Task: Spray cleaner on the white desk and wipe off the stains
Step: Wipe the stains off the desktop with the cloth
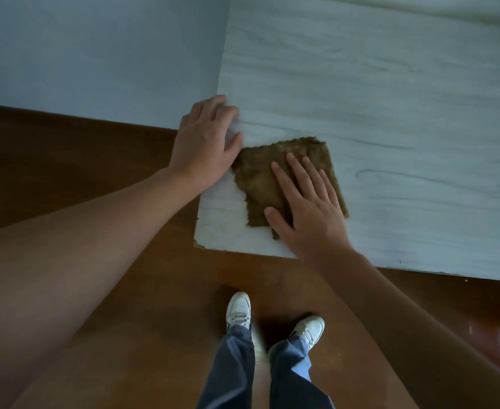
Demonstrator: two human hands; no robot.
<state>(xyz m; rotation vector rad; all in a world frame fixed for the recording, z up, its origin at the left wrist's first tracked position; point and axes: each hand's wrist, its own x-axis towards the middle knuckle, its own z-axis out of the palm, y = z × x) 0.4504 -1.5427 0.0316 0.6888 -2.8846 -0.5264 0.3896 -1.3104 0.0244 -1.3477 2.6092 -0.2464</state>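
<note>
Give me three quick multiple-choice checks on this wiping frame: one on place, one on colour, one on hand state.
1. Where on the white wood-grain desk does the fuzzy square cloth lie?
A. near corner
B. far edge
C. on the floor

2. What colour is the cloth?
A. blue
B. brown
C. white

3. How does the right hand meet the cloth?
A. pinching a corner
B. hovering above
C. pressed flat, fingers spread

Answers: 1 A, the cloth sits by the desk's near-left corner; 2 B, it shows brown against the pale top; 3 C, the palm covers it, while the left hand rests on the desk's left edge.
</note>
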